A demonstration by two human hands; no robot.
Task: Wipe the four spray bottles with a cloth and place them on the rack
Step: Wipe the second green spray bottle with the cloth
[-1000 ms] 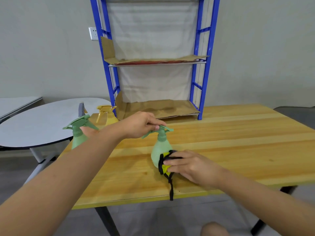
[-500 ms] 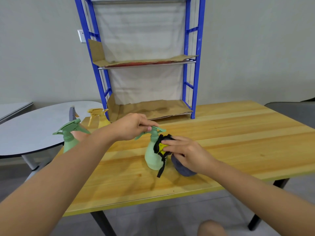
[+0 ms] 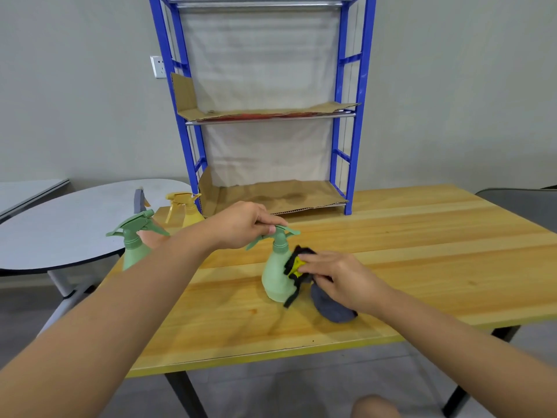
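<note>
The fingers [image 3: 272, 222] of the left hand [image 3: 241, 223] pinch the spray head of the green bottle [image 3: 275, 274] from above and hold it upright on the tabletop [image 3: 422, 260]. The fingers [image 3: 313, 260] of the right hand [image 3: 340, 282] are pressed together on a cloth [image 3: 297, 263], black and yellow, and push it against the right side of this bottle. A grey part of the cloth hangs under the palm and touches the tabletop.

A second green bottle [image 3: 134, 245] stands near the left edge, partly behind the left arm. A yellow bottle [image 3: 187, 211] stands behind it, just beside the rack [image 3: 352, 146]. The blue rack stands at the back of the tabletop, its shelves lined with cardboard [image 3: 271, 196], with no bottle on them.
</note>
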